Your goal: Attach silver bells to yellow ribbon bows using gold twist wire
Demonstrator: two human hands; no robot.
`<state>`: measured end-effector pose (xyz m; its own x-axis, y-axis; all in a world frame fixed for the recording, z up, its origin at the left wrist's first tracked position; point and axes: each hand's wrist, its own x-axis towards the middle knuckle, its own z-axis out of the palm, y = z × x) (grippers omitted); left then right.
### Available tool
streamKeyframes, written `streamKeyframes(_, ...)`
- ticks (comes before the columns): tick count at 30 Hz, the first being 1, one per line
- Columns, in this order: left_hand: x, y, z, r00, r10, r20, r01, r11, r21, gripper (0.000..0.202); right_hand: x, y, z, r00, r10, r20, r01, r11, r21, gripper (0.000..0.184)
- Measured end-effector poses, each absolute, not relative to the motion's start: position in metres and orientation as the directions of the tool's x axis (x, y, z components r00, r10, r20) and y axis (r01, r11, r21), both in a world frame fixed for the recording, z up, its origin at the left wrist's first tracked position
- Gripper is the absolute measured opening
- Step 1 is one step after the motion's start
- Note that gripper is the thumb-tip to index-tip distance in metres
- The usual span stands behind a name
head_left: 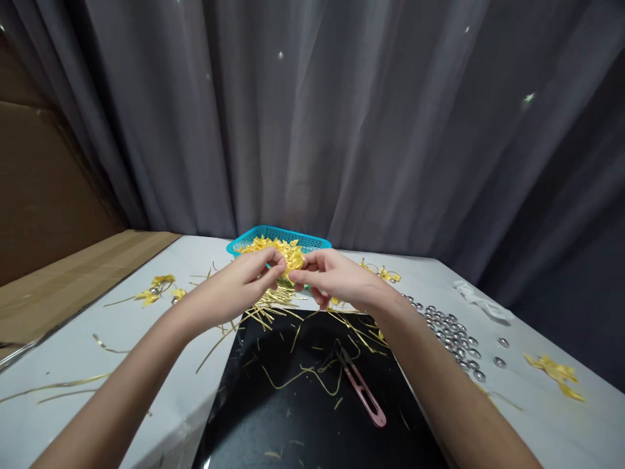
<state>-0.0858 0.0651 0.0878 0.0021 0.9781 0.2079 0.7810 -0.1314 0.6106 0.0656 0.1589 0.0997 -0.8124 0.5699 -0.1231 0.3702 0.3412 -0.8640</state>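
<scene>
Head view: yellow ribbon piece [295,259] sits between left hand [254,275] and right hand [332,277], in front of blue basket [316,243].
Left grip: finger and thumb pinched on it.
Right grip: pinching opposite side, probably to steady it.
Basket contents: heap of yellow pieces [261,244]; perforated walls likely keep them together.
Snips [352,374]: on black board [254,407], presumably for easy reach.
Metal discs [452,335]: loose on table [161,371], right side, no container.

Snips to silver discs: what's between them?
In the head view, the right forearm crosses between the snips and the silver discs. Black board shows on the snips' side; whatever lies under the arm is hidden.
</scene>
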Motion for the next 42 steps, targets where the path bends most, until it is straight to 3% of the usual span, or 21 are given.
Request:
streamKeyframes(4,-0.085,0.066,0.085,-0.010,0.981,0.192,0.789,-0.110,0.604,0.032,0.069,0.159,0.104,-0.801,0.580,-0.150,0.473,0.460,-0.751,0.022)
streamKeyframes(11,-0.083,0.065,0.086,-0.036,0.988,0.153,0.762,-0.072,0.643,0.031,0.075,0.165,0.102,-0.830,0.551,-0.092,0.447,0.557,-0.700,0.024)
streamKeyframes(20,-0.084,0.071,0.082,-0.024,0.987,0.158,0.506,-0.125,0.854,0.026,0.077,0.164,0.104,-0.837,0.538,-0.103,0.424,0.517,-0.743,0.026)
streamKeyframes(28,-0.085,0.071,0.082,-0.032,0.981,0.189,0.437,-0.157,0.886,0.021,0.079,0.167,0.106,-0.832,0.541,-0.124,0.433,0.492,-0.756,0.034)
streamKeyframes(32,-0.085,0.071,0.082,-0.040,0.981,0.189,0.434,-0.153,0.888,0.022,0.079,0.167,0.106,-0.859,0.488,-0.154,0.423,0.507,-0.751,0.030)
streamKeyframes(38,-0.082,0.073,0.082,-0.056,0.989,0.134,0.381,-0.103,0.919,0.041,0.077,0.166,0.104,-0.877,0.461,-0.132,0.394,0.536,-0.747,0.026)
streamKeyframes(42,-0.080,0.075,0.080,-0.054,0.990,0.127,0.426,-0.092,0.900,0.029,0.076,0.167,0.103,-0.877,0.465,-0.121,0.391,0.544,-0.743,0.024)
